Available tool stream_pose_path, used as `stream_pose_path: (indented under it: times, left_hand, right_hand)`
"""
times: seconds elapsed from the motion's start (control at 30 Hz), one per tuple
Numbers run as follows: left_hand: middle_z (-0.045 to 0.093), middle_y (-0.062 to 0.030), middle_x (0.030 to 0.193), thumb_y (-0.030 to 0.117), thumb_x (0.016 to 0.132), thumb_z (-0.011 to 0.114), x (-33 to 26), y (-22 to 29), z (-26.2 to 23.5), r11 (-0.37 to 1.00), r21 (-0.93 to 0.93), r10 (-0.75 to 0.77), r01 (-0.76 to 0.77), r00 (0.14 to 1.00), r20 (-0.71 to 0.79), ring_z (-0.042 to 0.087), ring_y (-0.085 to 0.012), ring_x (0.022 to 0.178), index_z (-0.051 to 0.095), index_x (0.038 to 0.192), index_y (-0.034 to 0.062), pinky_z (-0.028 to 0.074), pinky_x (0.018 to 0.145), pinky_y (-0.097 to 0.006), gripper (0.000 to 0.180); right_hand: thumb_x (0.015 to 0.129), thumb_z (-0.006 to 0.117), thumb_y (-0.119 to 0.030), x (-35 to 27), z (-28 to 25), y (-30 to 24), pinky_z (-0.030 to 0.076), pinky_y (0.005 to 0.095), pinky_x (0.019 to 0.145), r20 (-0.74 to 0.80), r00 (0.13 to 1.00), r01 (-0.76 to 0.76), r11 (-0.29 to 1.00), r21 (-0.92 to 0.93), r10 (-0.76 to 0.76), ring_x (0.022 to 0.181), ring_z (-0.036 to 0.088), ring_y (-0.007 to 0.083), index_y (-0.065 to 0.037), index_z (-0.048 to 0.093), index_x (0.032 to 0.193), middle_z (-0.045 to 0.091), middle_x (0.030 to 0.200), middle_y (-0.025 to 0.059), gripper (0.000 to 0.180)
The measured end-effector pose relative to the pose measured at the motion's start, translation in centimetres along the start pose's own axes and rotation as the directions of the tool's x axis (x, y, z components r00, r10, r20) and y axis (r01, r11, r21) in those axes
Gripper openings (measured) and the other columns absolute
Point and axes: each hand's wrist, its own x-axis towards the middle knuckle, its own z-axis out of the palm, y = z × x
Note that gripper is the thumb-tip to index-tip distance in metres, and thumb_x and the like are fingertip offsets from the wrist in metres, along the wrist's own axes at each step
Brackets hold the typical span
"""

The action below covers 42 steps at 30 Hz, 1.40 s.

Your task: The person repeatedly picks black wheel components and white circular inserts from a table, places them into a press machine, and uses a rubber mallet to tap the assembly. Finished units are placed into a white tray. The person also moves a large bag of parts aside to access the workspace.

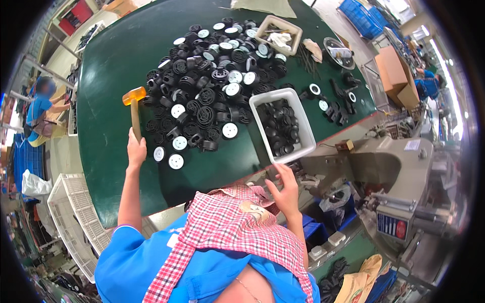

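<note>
Gripping mallet [134, 108], left hand [135, 150]; right hand [285, 189] apart.

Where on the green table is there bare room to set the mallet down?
Bare green table lies left of the wheel pile, around the mallet in the left hand. Another strip runs along the near edge, below the pile. The white bin and the small parts right of it crowd that side.

Bare green table [108, 101] left of the wheel pile [207, 86] — open passage, white bin [282, 123] blocking the right.
</note>
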Motion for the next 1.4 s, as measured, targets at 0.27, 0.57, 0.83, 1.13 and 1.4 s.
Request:
stream_pose_path:
  times: [0.27, 0.57, 0.83, 1.13, 1.4]
  left_hand:
    - [0.054, -0.0023, 0.068, 0.022, 0.098, 0.059, -0.5, 2.9, -0.4, 0.902, -0.4, -0.157, 0.162, 0.987, 0.045, 0.051, -0.0108, 0.054, 0.055, 0.117, -0.0025, 0.043, 0.051, -0.029, 0.031]
    - [0.055, -0.0024, 0.08, 0.008, 0.096, 0.059, -9.9, 17.9, -1.8, 0.697, -0.706, 0.303, 0.127, 0.84, 0.451, 0.052, -0.0081, 0.056, 0.044, 0.123, 0.0003, 0.042, 0.049, -0.023, 0.032]
    - [0.061, -0.023, 0.111, 0.021, 0.086, 0.073, -16.8, 16.2, 4.3, 0.78, -0.256, 0.618, -0.572, 0.634, 0.465, 0.061, -0.0435, 0.099, 0.055, 0.125, 0.0003, 0.05, 0.085, -0.045, 0.047]
    - [0.05, -0.0247, 0.125, 0.016, 0.094, 0.062, -15.8, 22.7, 5.4, 0.469, -0.007, 0.86, -0.883, 0.454, 0.235, 0.049, -0.0415, 0.114, 0.048, 0.135, -0.0016, 0.039, 0.097, -0.049, 0.047]
    - [0.054, -0.0233, 0.12, 0.003, 0.087, 0.063, -31.9, 32.1, 10.1, 0.41, -0.59, 0.865, -0.696, 0.092, 0.493, 0.05, -0.0406, 0.113, 0.05, 0.13, -0.0024, 0.039, 0.1, -0.046, 0.046]
  right_hand:
    - [0.084, 0.068, -0.003, 3.4, 2.3, 6.7, 0.05, 0.0402, 0.079, -0.24, 0.95, 0.147, 0.963, -0.228, -0.202, 0.092, 0.062, 0.0316, -0.003, 0.067, 0.116, 0.063, 0.1, 0.0114, 0.031]
    - [0.081, 0.071, -0.009, 0.5, 0.8, 6.4, 0.053, 0.0388, 0.088, -0.289, 0.92, 0.167, 0.932, -0.322, -0.265, 0.104, 0.063, 0.0304, -0.008, 0.061, 0.126, 0.059, 0.124, 0.0109, 0.046]
    - [0.086, 0.066, -0.012, -14.1, -2.1, 10.8, 0.054, 0.0389, 0.085, -0.519, 0.853, -0.124, 0.949, -0.289, -0.047, 0.102, 0.063, 0.0278, -0.008, 0.065, 0.117, 0.063, 0.113, 0.0074, 0.031]
    - [0.082, 0.069, -0.012, -46.0, -8.8, 17.5, 0.046, 0.0461, 0.095, -0.945, 0.135, -0.868, 0.496, 0.033, 0.298, 0.11, 0.058, 0.0373, -0.006, 0.066, 0.113, 0.064, 0.116, 0.0169, 0.032]
    - [0.09, 0.066, -0.023, -69.3, -2.2, 12.9, 0.044, 0.0474, 0.098, -0.924, -0.382, -0.924, 0.031, 0.381, -0.027, 0.114, 0.055, 0.0385, -0.003, 0.06, 0.123, 0.06, 0.123, 0.0191, 0.039]
